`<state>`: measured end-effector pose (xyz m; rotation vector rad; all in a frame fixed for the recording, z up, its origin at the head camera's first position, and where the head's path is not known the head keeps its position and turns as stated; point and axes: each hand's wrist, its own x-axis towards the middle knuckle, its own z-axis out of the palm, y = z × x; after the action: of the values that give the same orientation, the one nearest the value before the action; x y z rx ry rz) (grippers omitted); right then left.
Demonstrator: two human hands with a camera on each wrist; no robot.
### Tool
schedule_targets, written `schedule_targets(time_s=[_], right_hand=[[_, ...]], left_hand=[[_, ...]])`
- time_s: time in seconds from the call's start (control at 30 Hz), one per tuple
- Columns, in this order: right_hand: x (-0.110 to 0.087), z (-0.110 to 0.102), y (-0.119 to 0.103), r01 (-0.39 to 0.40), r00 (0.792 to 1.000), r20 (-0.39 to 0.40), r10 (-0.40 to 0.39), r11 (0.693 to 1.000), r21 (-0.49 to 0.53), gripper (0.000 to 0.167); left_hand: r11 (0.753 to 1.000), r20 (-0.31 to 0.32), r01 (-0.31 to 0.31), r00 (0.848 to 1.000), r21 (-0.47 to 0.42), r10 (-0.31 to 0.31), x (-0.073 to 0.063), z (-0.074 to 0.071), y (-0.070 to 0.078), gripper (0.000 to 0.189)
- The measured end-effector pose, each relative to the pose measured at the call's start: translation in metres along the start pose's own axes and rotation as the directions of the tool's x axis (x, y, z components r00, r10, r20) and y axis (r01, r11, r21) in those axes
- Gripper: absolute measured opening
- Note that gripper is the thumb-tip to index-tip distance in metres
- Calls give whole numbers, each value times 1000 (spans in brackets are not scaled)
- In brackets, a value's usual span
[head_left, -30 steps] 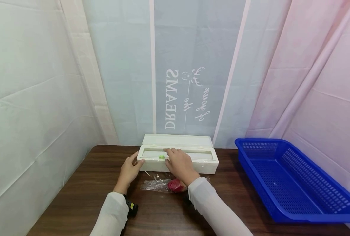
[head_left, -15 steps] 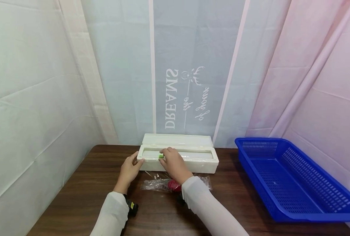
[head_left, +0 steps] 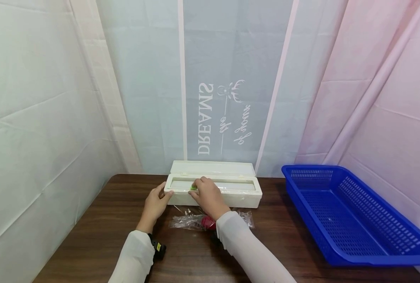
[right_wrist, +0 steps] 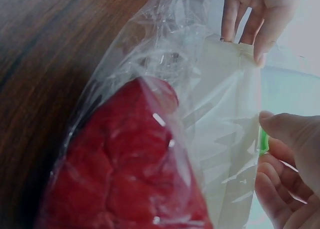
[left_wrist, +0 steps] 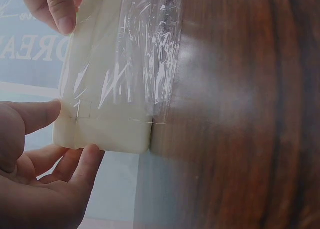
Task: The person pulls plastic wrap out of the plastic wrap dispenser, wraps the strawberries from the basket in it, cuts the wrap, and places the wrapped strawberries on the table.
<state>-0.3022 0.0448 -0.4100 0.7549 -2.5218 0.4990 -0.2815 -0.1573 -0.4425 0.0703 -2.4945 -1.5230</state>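
Observation:
A long white cling film box (head_left: 243,199) stands at the back of the table, its lid (head_left: 213,169) raised behind it. My left hand (head_left: 155,206) grips the box's left end between thumb and fingers. The thumb and forefinger of my right hand (head_left: 210,198) pinch a small green slider (right_wrist: 263,140) on the box's top edge. Clear film (left_wrist: 150,54) hangs down the box's front onto the table. Under it, in front of the box, lies a red, creased thing (right_wrist: 130,164) whose kind I cannot make out, partly hidden by my right wrist in the head view.
At the right stands a blue perforated plastic basket (head_left: 312,220). Brown wooden table (head_left: 100,236) lies around the box, with hanging cloth (head_left: 150,98) close behind it and at both sides.
My right hand has moved left along the box's top edge to the green slider, and its fingers now pinch it. The left hand has stayed on the box's end.

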Motion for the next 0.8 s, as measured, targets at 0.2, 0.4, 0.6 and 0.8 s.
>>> schedule_targets(time_s=[0.2,0.4,0.6,0.8], right_hand=[[0,3,-1,15,1000,-18,-16,998,-59,20],[2,4,-1,36,999,-22,-38,996,-79,15],[2,8,0,54,998,-21,-56,993,-107,13],[2,9,1,77,996,-45,-83,990,-115,12]], left_hand=[[1000,-1,2,1000,-1,-2,1,0,-1,62],[1000,0,2,1000,3,-2,1,0,1,62],[1000,6,14,1000,-4,-14,-1,-1,2,62],[1000,10,18,1000,-2,-18,-1,-1,3,63]])
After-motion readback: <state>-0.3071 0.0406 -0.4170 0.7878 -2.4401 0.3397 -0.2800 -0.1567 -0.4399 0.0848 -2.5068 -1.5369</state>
